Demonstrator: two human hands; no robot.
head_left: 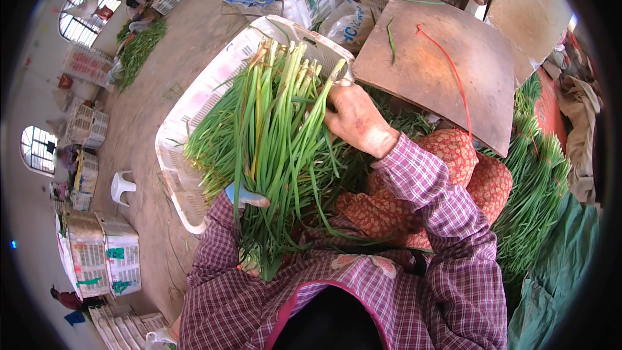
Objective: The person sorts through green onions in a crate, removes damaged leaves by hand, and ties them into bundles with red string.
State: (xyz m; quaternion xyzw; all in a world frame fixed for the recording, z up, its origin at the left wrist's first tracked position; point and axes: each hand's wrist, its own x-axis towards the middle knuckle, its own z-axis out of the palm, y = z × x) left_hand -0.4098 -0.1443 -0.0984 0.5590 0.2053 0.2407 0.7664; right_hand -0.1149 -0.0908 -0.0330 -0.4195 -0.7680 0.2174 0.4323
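The pale stem ends of a few chives (328, 87) are pinched between the thumb and bent fingers of the right hand (356, 118), at the right side of a loose bunch. By the left hand (248, 198), bluish at the thumb, the leafy part is supported; whether its other fingers are closed cannot be told, since they are hidden. The bunch is held over the white crate (170, 136), pale ends toward its far edge, leaf tips hanging past its near edge. No tie is seen around it, so sorting and evening appear to be under way, with tying seemingly left. A red string (447, 58) is laid across the brown board (427, 84), down toward its near right corner. Beyond that corner, bundled chives (541, 168) are stacked, apparently finished.
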